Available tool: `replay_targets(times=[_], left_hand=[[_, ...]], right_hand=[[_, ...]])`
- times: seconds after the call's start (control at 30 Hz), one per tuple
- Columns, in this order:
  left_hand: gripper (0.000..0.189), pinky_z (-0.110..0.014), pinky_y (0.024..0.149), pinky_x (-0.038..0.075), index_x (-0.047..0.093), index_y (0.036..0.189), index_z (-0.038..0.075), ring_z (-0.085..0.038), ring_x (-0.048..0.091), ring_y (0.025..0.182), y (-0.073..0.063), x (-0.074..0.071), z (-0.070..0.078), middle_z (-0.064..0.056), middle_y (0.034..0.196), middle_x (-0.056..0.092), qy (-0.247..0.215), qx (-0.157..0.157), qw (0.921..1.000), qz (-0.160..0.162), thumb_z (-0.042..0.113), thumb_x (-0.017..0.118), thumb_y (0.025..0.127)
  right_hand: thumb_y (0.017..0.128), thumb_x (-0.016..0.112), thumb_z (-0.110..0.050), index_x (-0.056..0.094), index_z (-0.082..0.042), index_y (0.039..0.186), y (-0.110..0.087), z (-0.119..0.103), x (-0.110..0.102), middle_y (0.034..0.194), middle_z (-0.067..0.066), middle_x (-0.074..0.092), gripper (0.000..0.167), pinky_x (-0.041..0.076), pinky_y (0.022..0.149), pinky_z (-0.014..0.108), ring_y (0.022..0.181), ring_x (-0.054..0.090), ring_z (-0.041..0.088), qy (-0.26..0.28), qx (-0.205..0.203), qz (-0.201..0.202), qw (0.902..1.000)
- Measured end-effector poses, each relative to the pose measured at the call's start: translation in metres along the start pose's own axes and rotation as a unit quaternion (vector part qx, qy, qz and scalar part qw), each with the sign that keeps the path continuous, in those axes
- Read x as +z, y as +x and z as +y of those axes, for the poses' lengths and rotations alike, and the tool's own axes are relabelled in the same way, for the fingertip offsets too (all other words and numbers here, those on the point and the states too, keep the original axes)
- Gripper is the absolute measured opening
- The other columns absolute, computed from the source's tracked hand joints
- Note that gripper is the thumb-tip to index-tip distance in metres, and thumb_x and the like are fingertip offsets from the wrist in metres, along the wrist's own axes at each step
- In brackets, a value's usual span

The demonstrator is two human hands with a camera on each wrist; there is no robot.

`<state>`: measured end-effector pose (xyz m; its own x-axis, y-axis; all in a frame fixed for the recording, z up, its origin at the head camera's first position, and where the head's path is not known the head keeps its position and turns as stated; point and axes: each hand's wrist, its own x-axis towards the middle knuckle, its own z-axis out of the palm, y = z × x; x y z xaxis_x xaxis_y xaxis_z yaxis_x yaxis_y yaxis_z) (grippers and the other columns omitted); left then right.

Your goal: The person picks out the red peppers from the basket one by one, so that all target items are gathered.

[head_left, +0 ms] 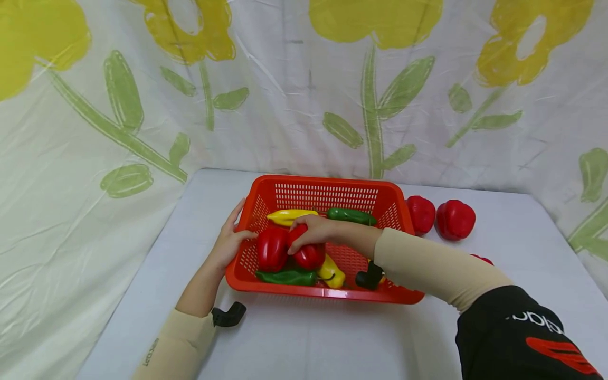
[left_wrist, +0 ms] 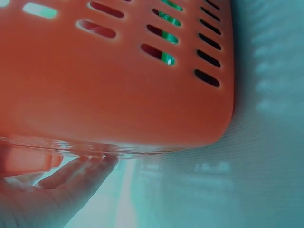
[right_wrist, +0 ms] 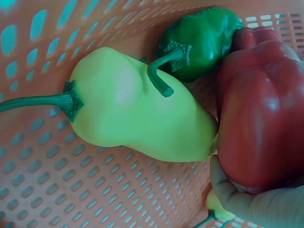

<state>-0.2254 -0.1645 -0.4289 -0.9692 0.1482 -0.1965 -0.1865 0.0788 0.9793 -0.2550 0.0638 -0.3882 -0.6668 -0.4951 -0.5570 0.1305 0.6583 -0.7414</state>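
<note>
A red plastic basket (head_left: pixel 332 184) with slotted walls stands on the white table. My left hand (head_left: pixel 228 243) grips its left rim, thumb over the edge; in the left wrist view the fingers (left_wrist: pixel 90 178) lie against the outer wall (left_wrist: pixel 118 99). Inside the basket, my right hand (head_left: pixel 313 230) holds a red bell pepper (head_left: pixel 311 257), also visible in the right wrist view. Left of it is another red bell pepper (head_left: pixel 272 250). Around them lie a green pepper (head_left: pixel 286 277), a yellow pepper (head_left: pixel 332 272), a second yellow one (head_left: pixel 291 216) and a second green one (head_left: pixel 351 215).
Two red bell peppers (head_left: pixel 420 215) (head_left: pixel 456 219) sit on the table right of the basket. Another red thing (head_left: pixel 482 259) is mostly hidden behind the right sleeve. A flowered white cloth (head_left: pixel 285 121) hangs behind the table.
</note>
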Motion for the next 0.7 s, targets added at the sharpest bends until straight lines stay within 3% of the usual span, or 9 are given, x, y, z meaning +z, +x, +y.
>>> replay_targets(times=[0.27,0.7], left_hand=[[0.079,-0.030,0.082,0.054,0.012,0.149,0.038,-0.022,0.054,0.103,-0.0003,-0.0007,0.0006,-0.022,0.135,0.042,0.004,-0.007,1.0000,-0.001,0.002,0.048,0.087],[0.080,-0.025,0.076,0.054,0.011,0.150,0.034,-0.019,0.056,0.099,-0.0007,-0.0004,0.0008,-0.025,0.133,0.044,-0.003,0.000,1.0000,-0.002,0.000,0.047,0.087]], right_hand=[[0.074,0.076,-0.023,0.054,-0.012,0.112,-0.0010,-0.0012,0.0006,0.110,0.008,0.057,0.045,0.055,0.076,0.033,0.095,0.059,0.021,-0.007,-0.002,-0.001,1.0000],[0.072,0.075,-0.023,0.055,-0.012,0.113,-0.0016,-0.0030,-0.0032,0.110,0.009,0.057,0.047,0.056,0.074,0.033,0.094,0.059,0.021,-0.015,-0.012,-0.003,0.9998]])
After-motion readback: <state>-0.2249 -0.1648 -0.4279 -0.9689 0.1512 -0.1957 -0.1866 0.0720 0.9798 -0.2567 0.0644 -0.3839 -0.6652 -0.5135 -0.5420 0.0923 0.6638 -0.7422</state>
